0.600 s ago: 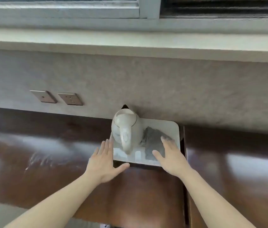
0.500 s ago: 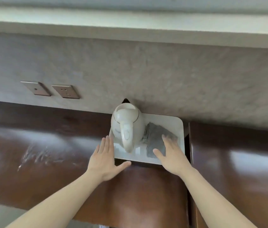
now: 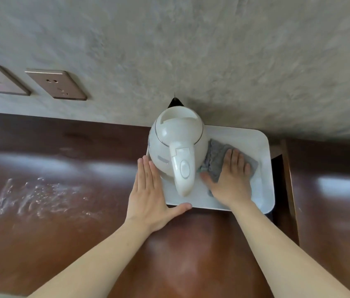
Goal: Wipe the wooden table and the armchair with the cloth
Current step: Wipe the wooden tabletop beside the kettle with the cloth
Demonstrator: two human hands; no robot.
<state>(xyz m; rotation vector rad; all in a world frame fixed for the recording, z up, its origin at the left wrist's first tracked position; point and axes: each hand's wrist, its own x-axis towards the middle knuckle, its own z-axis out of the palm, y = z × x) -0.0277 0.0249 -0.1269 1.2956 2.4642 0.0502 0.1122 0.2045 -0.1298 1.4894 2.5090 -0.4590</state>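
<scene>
Head view shows our right hand [image 3: 231, 179] lying flat, fingers spread, pressing on the grey cloth [image 3: 215, 160], not clenched around it. That cloth lies on the white tray [image 3: 264, 147], just right of the white kettle [image 3: 177, 145]. Our left hand [image 3: 148, 194] rests open against the tray's left front corner, gripping nothing. All sits on the dark wooden table [image 3: 62, 211], which carries pale smears at left.

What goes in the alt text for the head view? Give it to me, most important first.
A person's right hand lies flat on a grey cloth on a white tray, beside a white kettle. The left hand rests open against the tray's left edge on a dark wooden table with pale smears.
</scene>
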